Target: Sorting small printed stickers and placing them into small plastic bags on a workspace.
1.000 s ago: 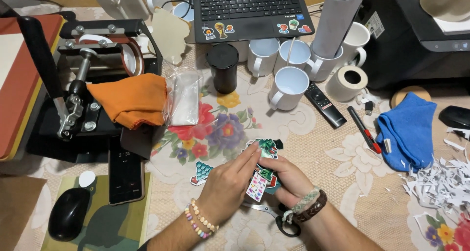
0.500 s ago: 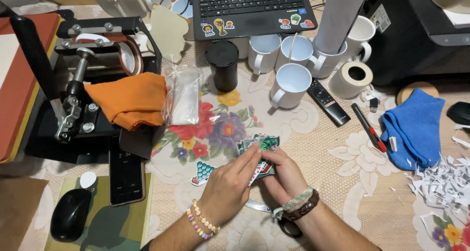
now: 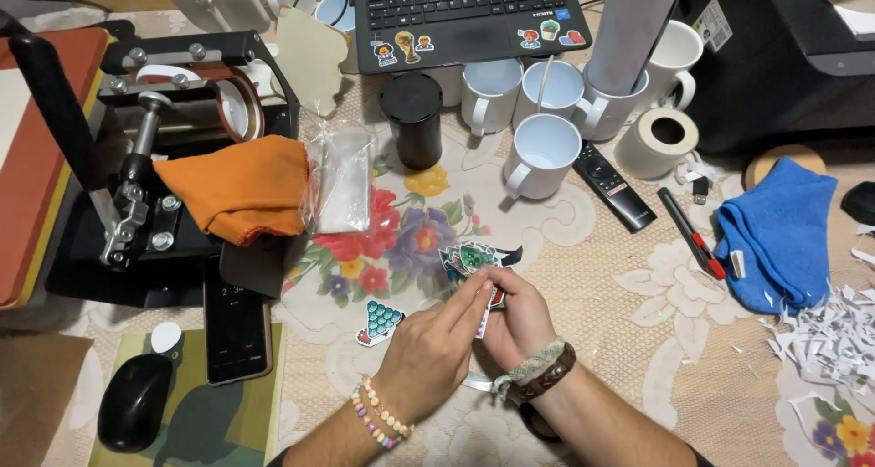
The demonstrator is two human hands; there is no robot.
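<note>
My right hand (image 3: 518,319) grips a small stack of colourful cut-out stickers (image 3: 472,257), fanned out above its fingers. My left hand (image 3: 436,344), with a beaded bracelet at the wrist, reaches across and pinches the same stack from the left with its fingertips. One more sticker (image 3: 377,322), a teal scaly shape with red at its base, lies flat on the floral tablecloth (image 3: 602,276) just left of my hands.
A mug press (image 3: 155,157) with an orange cloth (image 3: 239,186) stands at left. Near it lie a phone (image 3: 235,326), a mouse (image 3: 134,401) and a plastic bag (image 3: 342,180). Behind: white mugs (image 3: 542,153), black cup (image 3: 412,119), laptop (image 3: 465,11), remote (image 3: 612,184). Right: blue cloth (image 3: 775,235), paper scraps (image 3: 834,339).
Both hands have shifted slightly up the table with the stickers. The stack has been gathered closer between the fingers. The single sticker on the cloth has stayed put.
</note>
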